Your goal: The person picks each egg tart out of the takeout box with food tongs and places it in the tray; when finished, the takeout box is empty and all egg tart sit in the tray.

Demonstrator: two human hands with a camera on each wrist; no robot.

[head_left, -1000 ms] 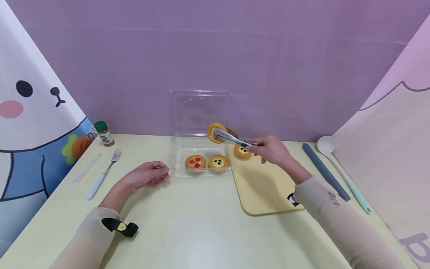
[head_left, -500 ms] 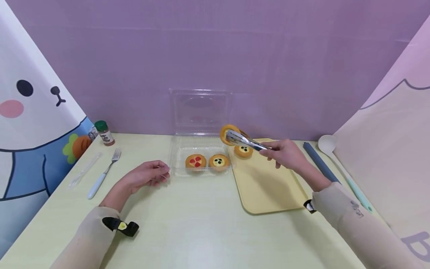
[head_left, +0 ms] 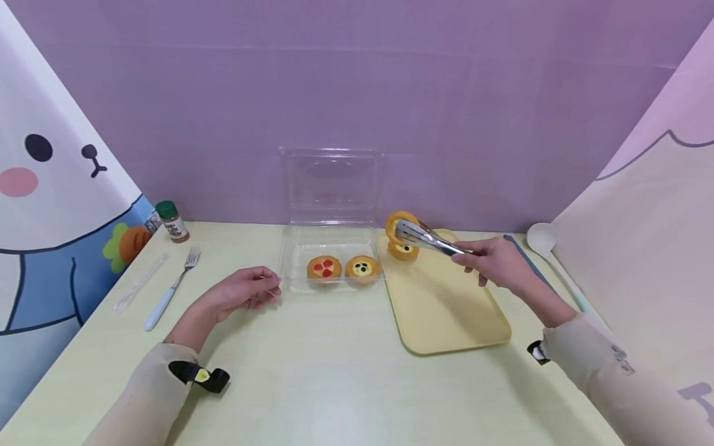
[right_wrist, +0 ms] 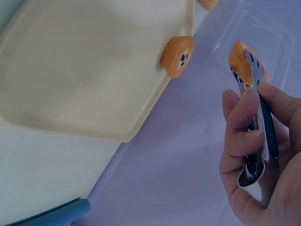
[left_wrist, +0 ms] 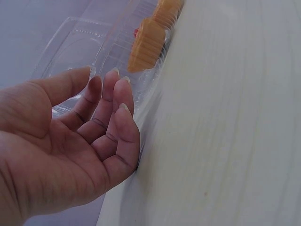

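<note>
My right hand [head_left: 499, 265] grips metal tongs [head_left: 432, 238] with dark handle grips, which pinch a round tart [head_left: 393, 224] held on its side above the far left end of a beige tray [head_left: 446, 316]. Below it on the tray lies a tart with dark berries [head_left: 404, 252], partly covered in the head view. An open clear plastic box [head_left: 332, 232] contains a tart with red topping [head_left: 324, 267] and one with dark berries [head_left: 362, 267]. Fingers loosely bent, my left hand [head_left: 242, 288] rests beside the box's front left corner, thumb tip right at its edge.
At the left lie a fork [head_left: 167, 298] with a pale blue handle and a wrapped clear plastic utensil [head_left: 139, 284]. Behind them stands a green-capped shaker [head_left: 173, 222]. Right of the tray are a blue bar [head_left: 530, 260] and a white spoon [head_left: 542, 239]. A purple cloth backs the table.
My right hand has moved right with the tongs and tart, from over the box to above the tray's far left end. The left hand has stayed in place.
</note>
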